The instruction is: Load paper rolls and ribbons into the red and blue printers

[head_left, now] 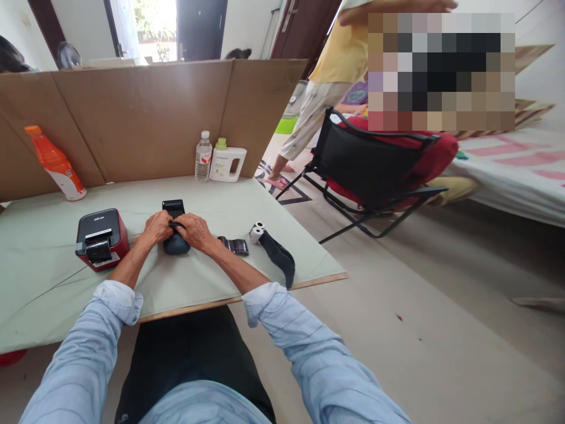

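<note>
A black handheld device, which looks like a card payment terminal, lies on the pale green table. Its far end shows a dark screen-like panel. My left hand closes on its left side, and from the other side my right hand grips a dark part across its middle. The fingertips meet there, so the part between them is mostly hidden. To the left stands a red and black label printer. Right of my hands lie a dark glossy roll or strip, two small white paper rolls and a long black strip.
A cardboard screen borders the table's back. Before it stand an orange bottle, a clear water bottle and a white jug. Past the table's right edge are a black folding chair and a person in yellow.
</note>
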Motion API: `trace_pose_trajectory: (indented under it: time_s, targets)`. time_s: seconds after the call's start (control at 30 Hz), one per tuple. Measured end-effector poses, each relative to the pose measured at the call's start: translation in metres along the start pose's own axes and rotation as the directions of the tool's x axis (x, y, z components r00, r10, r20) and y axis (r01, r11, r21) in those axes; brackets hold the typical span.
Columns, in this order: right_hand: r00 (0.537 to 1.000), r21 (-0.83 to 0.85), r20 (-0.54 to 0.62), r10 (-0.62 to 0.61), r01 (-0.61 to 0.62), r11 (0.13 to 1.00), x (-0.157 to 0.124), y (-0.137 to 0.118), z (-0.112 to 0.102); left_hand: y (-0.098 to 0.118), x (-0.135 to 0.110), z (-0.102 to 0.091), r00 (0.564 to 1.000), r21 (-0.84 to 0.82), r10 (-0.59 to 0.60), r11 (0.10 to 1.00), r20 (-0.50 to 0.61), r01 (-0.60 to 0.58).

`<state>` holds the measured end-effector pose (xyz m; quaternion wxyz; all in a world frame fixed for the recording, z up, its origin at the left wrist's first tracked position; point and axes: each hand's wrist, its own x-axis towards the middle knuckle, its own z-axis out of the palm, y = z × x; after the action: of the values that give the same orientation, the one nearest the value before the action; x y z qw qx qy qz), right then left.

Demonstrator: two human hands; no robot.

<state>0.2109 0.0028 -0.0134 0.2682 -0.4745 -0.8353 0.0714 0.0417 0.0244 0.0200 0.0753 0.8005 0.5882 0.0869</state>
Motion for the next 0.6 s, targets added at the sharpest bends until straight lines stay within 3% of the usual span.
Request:
trace_pose_trajectory:
  time_s: [0.17,0.27,0.37,0.47,0.6]
  targets:
    - [0.994,0.042,-0.107,-0.025,0.029,0.999,-0.015,0.001,0.007,-0.022,0.002,0.003,0.994,-0.193,0.106,0.975,-0.023,-0.108]
    - [0.990,0.056,-0.135,-0.048,0.056,0.997,-0.023,-0.001,0.013,-0.037,0.005,0.002,0.991,-0.299,0.000,0.953,-0.137,-0.042]
    - [0.986,0.041,-0.152,-0.068,0.075,0.996,-0.030,-0.004,0.017,-0.044,0.011,0.002,0.956,-0.373,-0.136,0.927,-0.259,0.031]
    - [0.985,0.021,-0.154,-0.080,0.084,0.996,-0.036,-0.006,0.018,-0.043,0.018,0.003,0.966,-0.529,-0.171,0.848,-0.194,0.044]
    - [0.985,0.008,-0.148,-0.090,0.092,0.996,-0.039,-0.007,0.019,-0.041,0.019,0.004,0.979,-0.622,-0.121,0.783,-0.163,-0.007]
